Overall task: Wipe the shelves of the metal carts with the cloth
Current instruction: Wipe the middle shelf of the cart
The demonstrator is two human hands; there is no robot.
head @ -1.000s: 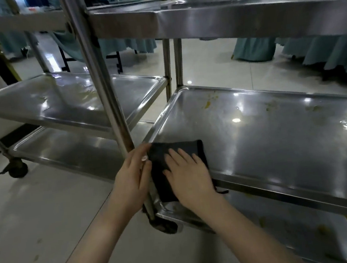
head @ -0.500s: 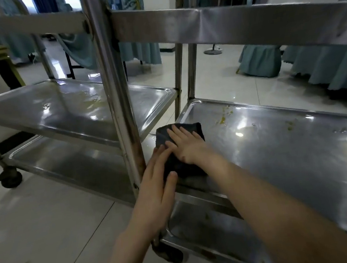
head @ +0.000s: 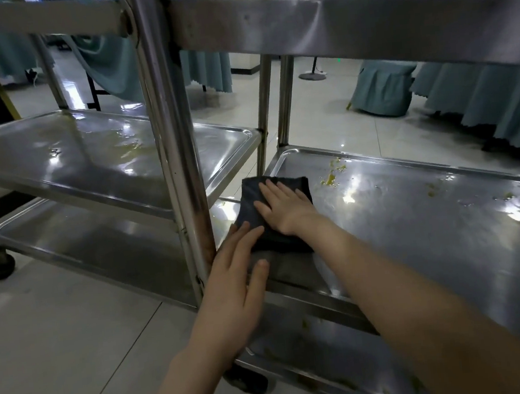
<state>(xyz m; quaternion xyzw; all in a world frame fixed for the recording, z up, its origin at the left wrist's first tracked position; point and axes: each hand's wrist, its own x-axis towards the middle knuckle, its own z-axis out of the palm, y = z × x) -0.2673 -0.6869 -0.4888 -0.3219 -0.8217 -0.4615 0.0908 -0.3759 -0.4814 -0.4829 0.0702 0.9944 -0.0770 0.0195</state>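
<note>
Fingers point(head: 272, 191) of the right hand point(head: 285, 208) lie straight and spread, flat on the dark cloth point(head: 249, 198), pressing it onto the near left corner of the right cart's middle shelf point(head: 415, 239). The left hand point(head: 232, 282) is also flat and grips nothing. Its straight fingers point(head: 240, 240) reach the cloth's near edge and seem to touch it, though the contact is hard to make out. Its palm lies over the shelf's front rim.

Just left of both hands stands the cart's corner post point(head: 177, 141), hiding part of the left cart's middle shelf point(head: 83, 156), which shows wet streaks. Yellow-green smears point(head: 330, 179) lie on the right cart's shelf just beyond the cloth, with smaller specks farther right. Above, the top shelf point(head: 331, 28) crosses the view. Below the arms are the lower shelf point(head: 315, 359) and a caster point(head: 251, 385) on the tiled floor point(head: 75, 341). Teal-draped tables point(head: 481, 96) stand behind.
</note>
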